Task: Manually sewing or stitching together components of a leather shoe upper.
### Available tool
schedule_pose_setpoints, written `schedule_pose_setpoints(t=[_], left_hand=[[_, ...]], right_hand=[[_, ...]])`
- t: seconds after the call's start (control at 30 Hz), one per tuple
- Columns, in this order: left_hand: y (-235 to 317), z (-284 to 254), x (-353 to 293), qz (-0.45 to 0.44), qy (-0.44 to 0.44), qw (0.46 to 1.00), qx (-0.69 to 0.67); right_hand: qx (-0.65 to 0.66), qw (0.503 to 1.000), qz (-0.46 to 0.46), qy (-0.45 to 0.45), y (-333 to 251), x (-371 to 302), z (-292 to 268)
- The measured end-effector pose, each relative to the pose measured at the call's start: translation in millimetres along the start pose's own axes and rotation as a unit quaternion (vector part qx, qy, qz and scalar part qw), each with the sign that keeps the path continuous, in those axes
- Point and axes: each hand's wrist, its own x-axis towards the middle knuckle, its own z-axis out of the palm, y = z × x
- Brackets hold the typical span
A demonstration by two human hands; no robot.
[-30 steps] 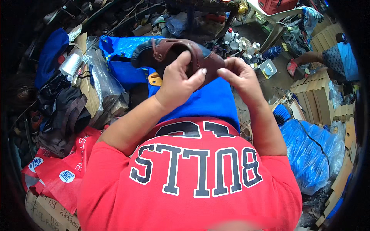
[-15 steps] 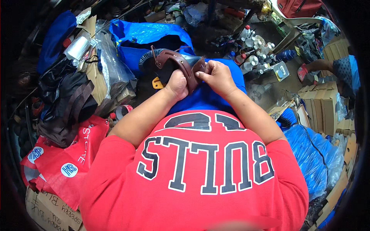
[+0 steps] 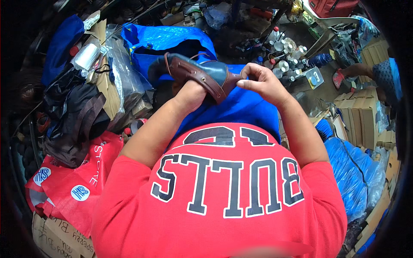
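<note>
A brown and dark blue leather shoe upper (image 3: 198, 72) with eyelets and a thin brown lace is held above my lap, over blue cloth (image 3: 254, 101). My left hand (image 3: 192, 95) grips its near side from below, with most of the fingers hidden behind the leather. At the upper's right end, my right hand (image 3: 263, 84) pinches the brown leather edge between thumb and fingers.
Beyond my hands stands a blue bag (image 3: 167, 32). Several bottles (image 3: 286, 56) cluster at the far right, near another person's foot (image 3: 337, 78). Cardboard (image 3: 359, 120) and blue plastic (image 3: 348, 176) lie to the right, a red bag (image 3: 81, 185) to the left.
The shoe upper has turned so more of its dark blue panel shows. My right hand has moved right and keeps pinching its end; my left hand has shifted slightly left.
</note>
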Motion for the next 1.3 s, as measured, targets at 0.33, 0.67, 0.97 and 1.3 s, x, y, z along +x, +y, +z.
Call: schedule_pose_setpoints(t=[0.33,0.67,0.97,1.3], left_hand=[[21,28,35,0.287,-0.115,0.815,0.491],[20,87,67,-0.026,0.007,0.996,-0.084],[-26,76,69,-0.208,0.028,0.967,-0.141],[-68,38,56,-0.257,0.006,0.948,-0.185]], right_hand=[[0.092,0.994,0.026,0.045,-31,-21,10],[0.061,0.994,-0.071,0.063,-31,-42,-38],[0.128,0.987,0.058,0.078,1,-65,-23],[0.113,0.993,0.026,0.01,29,-56,4]])
